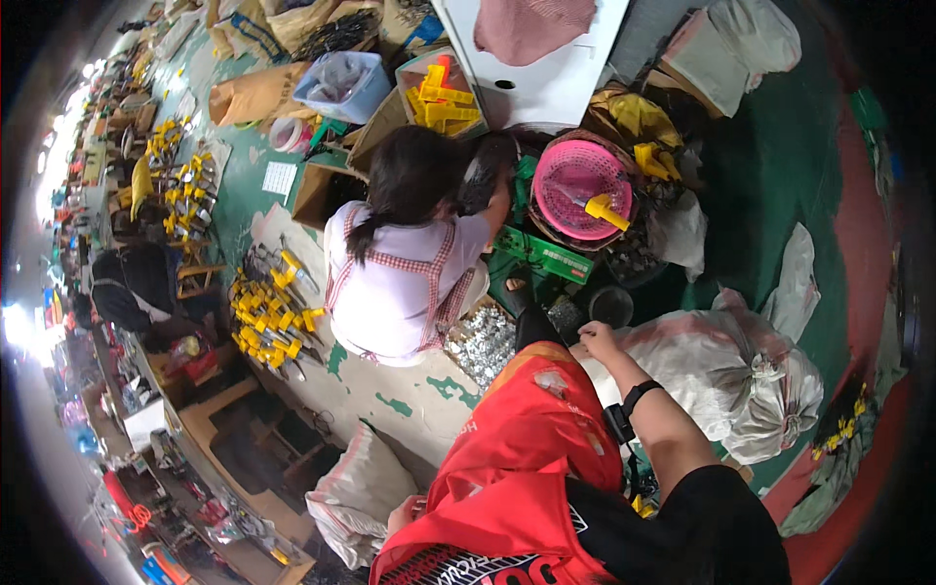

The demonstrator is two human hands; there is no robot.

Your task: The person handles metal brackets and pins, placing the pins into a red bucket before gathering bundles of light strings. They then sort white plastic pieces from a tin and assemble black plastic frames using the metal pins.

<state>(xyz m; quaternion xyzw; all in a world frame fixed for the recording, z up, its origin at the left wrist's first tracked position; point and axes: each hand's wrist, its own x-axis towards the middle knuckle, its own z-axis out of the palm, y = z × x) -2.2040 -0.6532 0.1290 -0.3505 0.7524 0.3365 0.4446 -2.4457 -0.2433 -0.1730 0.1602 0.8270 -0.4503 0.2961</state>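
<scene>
A co-worker (400,263) in a pale shirt with checked straps crouches in front, between a heap of yellow-handled tools (271,317) on the left and a pink basket (580,190) on the right. A box of small silver metal parts (485,343) lies just behind this person. The right hand (597,341), with a black watch on the wrist, rests on top of a large whitish sack (726,375); its fingers curl loosely, holding nothing that I can see. The silver parts are near this hand, to its left. The left hand (405,514) is low, beside a red apron (522,458), touching another sack (356,492); its grip I cannot tell. Bare green floor (770,175) opens at the right.
</scene>
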